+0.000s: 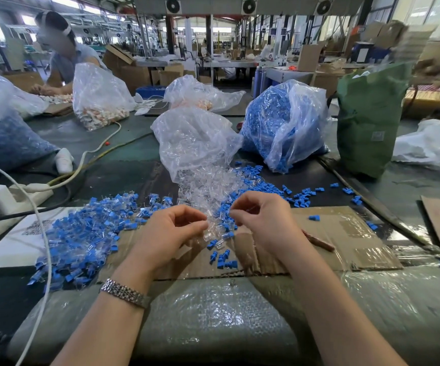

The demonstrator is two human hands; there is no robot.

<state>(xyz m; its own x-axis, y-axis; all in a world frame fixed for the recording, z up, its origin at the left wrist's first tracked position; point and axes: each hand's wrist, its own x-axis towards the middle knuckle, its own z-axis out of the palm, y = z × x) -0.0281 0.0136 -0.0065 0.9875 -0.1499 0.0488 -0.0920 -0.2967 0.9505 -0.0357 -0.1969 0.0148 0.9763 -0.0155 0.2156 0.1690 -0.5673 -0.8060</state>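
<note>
On the table [129,154] in front of this worker, the job looks well under way but far from over, as I judge it. A broad heap of joined pieces [81,233], clear bodies with blue caps on, lies spread to the left of the hands, partly on a white sheet [10,249] and partly on the cardboard sheet [340,233]. Plenty is left to do. Loose clear pieces [208,191] spill in a mound from the mouth of a clear bag [195,141] straight ahead. Loose blue caps [266,187] lie scattered just to the right of that mound, and behind them a big bag of blue caps [284,128] looks nearly full. Both forearms reach forward over the bubble wrap [213,326] at the near edge, and the two hands come close together above the near fringe of the clear mound. The left grip [171,231], with a metal watch [125,293] on its wrist, is curled, its thumb and forefinger pinching what looks like one clear piece [206,225]. The right grip [263,220] is curled too, thumb tip brought toward the fingertips and turned to face the left. Whatever sits between them is too small to make out, so I cannot tell whether it holds a cap or nothing at all.
</note>
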